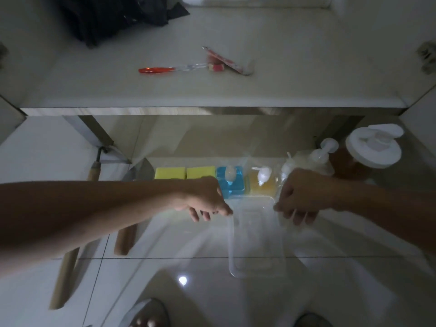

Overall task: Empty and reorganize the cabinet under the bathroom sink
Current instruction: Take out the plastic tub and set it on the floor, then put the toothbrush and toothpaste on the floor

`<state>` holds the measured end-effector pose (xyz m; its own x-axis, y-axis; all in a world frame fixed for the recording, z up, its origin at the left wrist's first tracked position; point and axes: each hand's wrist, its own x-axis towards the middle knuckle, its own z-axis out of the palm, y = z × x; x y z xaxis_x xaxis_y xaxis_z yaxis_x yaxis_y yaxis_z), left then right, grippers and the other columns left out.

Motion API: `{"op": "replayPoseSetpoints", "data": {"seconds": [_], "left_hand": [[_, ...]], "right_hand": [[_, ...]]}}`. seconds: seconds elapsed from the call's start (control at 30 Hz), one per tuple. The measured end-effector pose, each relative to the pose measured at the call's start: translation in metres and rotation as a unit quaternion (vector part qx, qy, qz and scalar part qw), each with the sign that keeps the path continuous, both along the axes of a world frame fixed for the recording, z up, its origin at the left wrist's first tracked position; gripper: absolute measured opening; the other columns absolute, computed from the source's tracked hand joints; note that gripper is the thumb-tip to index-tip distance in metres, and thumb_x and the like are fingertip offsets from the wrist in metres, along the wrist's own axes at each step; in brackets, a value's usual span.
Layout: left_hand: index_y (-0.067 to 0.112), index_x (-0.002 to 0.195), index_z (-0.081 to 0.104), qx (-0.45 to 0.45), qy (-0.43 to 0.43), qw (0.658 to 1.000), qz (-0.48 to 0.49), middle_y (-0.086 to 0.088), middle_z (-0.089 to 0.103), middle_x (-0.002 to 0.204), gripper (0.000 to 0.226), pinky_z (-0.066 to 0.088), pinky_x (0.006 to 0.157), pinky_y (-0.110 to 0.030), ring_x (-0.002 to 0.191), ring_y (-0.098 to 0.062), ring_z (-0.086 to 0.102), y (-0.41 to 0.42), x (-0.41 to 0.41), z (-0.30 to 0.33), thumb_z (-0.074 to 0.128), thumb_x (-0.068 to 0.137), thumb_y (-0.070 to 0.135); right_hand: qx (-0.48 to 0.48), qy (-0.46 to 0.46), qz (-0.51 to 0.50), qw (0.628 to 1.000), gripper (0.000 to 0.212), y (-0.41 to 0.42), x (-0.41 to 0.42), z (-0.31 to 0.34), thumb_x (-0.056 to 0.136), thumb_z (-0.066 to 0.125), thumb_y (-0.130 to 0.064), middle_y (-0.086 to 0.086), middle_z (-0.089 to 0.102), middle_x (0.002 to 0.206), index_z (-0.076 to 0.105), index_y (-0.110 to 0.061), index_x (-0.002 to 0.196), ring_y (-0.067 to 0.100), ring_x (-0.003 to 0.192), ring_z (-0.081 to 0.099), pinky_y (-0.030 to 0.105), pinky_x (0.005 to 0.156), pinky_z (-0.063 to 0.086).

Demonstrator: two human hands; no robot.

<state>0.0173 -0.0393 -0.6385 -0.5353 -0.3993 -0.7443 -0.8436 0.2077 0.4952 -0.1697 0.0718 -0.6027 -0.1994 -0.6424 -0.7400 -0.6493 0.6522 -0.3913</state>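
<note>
Below counter (212,100), we grip clear tray (256,244), left hand (205,199) and right hand (299,194) seemingly pinching its rims; sponges (185,173), soap bottles (232,180) lined behind; sorting unfinished.

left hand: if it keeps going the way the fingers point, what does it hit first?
The left hand points right, its fingers already at the left rim of the clear plastic tray. Going on, it would probably cross the tray toward the right hand gripping the opposite rim. Depth is unclear.
</note>
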Motion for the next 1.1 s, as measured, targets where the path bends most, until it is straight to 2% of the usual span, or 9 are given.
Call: {"op": "replayPoseSetpoints", "data": {"seconds": [0.17, 0.27, 0.4, 0.5, 0.6, 0.67, 0.8, 1.0, 1.1], "left_hand": [[0.011, 0.099, 0.071, -0.036, 0.005, 0.998, -0.058, -0.006, 0.073, 0.091, 0.033, 0.059, 0.067, -0.033, 0.079, -0.021, 0.071, -0.045, -0.01, 0.068, 0.073, 0.081, 0.039], [0.011, 0.101, 0.071, -0.068, 0.019, 0.995, -0.071, -0.007, 0.074, 0.092, 0.034, 0.058, 0.066, -0.033, 0.079, -0.022, 0.072, -0.072, -0.015, 0.108, 0.071, 0.08, 0.038], [0.011, 0.1, 0.071, -0.144, 0.081, 0.986, -0.021, -0.007, 0.075, 0.088, 0.026, 0.056, 0.058, -0.029, 0.075, -0.021, 0.073, -0.104, -0.022, 0.142, 0.072, 0.082, 0.029], [0.011, 0.098, 0.073, -0.254, 0.152, 0.953, 0.06, -0.009, 0.073, 0.089, 0.017, 0.054, 0.055, -0.023, 0.076, -0.02, 0.072, -0.13, -0.029, 0.141, 0.074, 0.083, 0.02], [0.011, 0.106, 0.073, -0.405, 0.163, 0.897, 0.072, -0.006, 0.071, 0.103, 0.024, 0.052, 0.075, -0.027, 0.094, -0.02, 0.066, -0.155, -0.037, 0.128, 0.074, 0.083, 0.019], [0.011, 0.114, 0.068, -0.457, 0.142, 0.875, 0.069, -0.006, 0.066, 0.116, 0.031, 0.046, 0.083, -0.027, 0.105, -0.021, 0.061, -0.172, -0.038, 0.117, 0.071, 0.085, 0.019], [0.013, 0.128, 0.058, -0.484, 0.094, 0.867, 0.068, -0.008, 0.058, 0.129, 0.043, 0.044, 0.084, -0.029, 0.113, -0.025, 0.056, -0.196, -0.039, 0.098, 0.067, 0.087, 0.021], [0.013, 0.113, 0.069, -0.516, 0.103, 0.847, 0.078, -0.007, 0.066, 0.116, 0.026, 0.046, 0.08, -0.028, 0.102, -0.025, 0.06, -0.201, -0.046, 0.083, 0.067, 0.087, 0.016], [0.014, 0.102, 0.074, -0.541, 0.101, 0.832, 0.07, -0.007, 0.067, 0.109, 0.016, 0.05, 0.08, -0.033, 0.1, -0.028, 0.061, -0.198, -0.048, 0.084, 0.065, 0.089, 0.016]], "right_hand": [[-0.162, 0.002, -0.039, 0.986, 0.004, -0.044, -0.012, 0.065, 0.086, 0.071, -0.016, 0.004, 0.076, 0.077, 0.071, -0.012, 0.086, 0.019, 0.067, 0.074, 0.026, 0.055, 0.057], [-0.215, 0.02, -0.037, 0.976, 0.012, -0.076, -0.018, 0.088, 0.085, 0.074, -0.017, 0.004, 0.075, 0.072, 0.073, -0.006, 0.089, 0.017, 0.062, 0.073, 0.023, 0.051, 0.056], [-0.286, 0.014, -0.044, 0.957, 0.019, -0.117, -0.022, 0.109, 0.083, 0.075, -0.011, 0.016, 0.075, 0.08, 0.071, 0.004, 0.095, 0.025, 0.071, 0.074, 0.033, 0.062, 0.059], [-0.316, 0.082, -0.019, 0.945, 0.019, -0.148, -0.025, 0.116, 0.079, 0.075, -0.01, 0.017, 0.074, 0.082, 0.074, 0.002, 0.094, 0.027, 0.075, 0.074, 0.037, 0.07, 0.06], [-0.339, 0.189, -0.007, 0.921, 0.021, -0.173, -0.03, 0.113, 0.068, 0.078, -0.02, 0.012, 0.075, 0.077, 0.077, -0.008, 0.084, 0.026, 0.064, 0.073, 0.034, 0.07, 0.062], [-0.336, 0.218, -0.011, 0.916, 0.029, -0.183, -0.032, 0.108, 0.065, 0.082, -0.026, 0.009, 0.074, 0.078, 0.075, -0.011, 0.089, 0.025, 0.058, 0.071, 0.033, 0.067, 0.061], [-0.285, 0.177, -0.031, 0.941, 0.043, -0.191, -0.036, 0.092, 0.073, 0.082, -0.022, 0.017, 0.071, 0.088, 0.067, -0.004, 0.109, 0.032, 0.066, 0.072, 0.043, 0.066, 0.062], [-0.321, 0.105, -0.144, 0.93, 0.035, -0.198, -0.039, 0.079, 0.073, 0.082, -0.03, 0.018, 0.071, 0.074, 0.069, 0.001, 0.084, 0.029, 0.06, 0.07, 0.042, 0.062, 0.062], [-0.336, 0.091, -0.174, 0.921, 0.024, -0.2, -0.041, 0.075, 0.073, 0.079, -0.016, 0.018, 0.071, 0.07, 0.07, 0.005, 0.082, 0.029, 0.061, 0.072, 0.044, 0.059, 0.062]]}}
